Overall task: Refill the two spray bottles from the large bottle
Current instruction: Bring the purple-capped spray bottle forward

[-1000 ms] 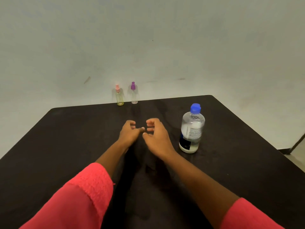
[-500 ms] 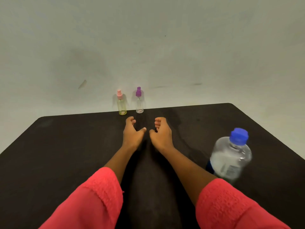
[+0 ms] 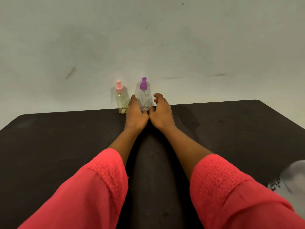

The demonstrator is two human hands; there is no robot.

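Two small clear spray bottles stand at the table's far edge by the wall. The one with the pink cap (image 3: 121,100) has a yellowish tint and is on the left. The purple-capped one (image 3: 144,95) is right of it. My left hand (image 3: 135,114) and my right hand (image 3: 162,111) flank the purple-capped bottle, fingers spread and curved, thumbs close to its base. Neither hand is closed around it. The large bottle (image 3: 293,178) shows only as a blurred clear shape at the right edge, beside my right sleeve.
The black table (image 3: 57,146) ends at a pale wall (image 3: 165,38) just behind the spray bottles. My red sleeves fill the lower part of the view.
Both hands have moved forward across the table to either side of the purple-capped bottle. The view has moved closer, and the large bottle has slid to the right edge.
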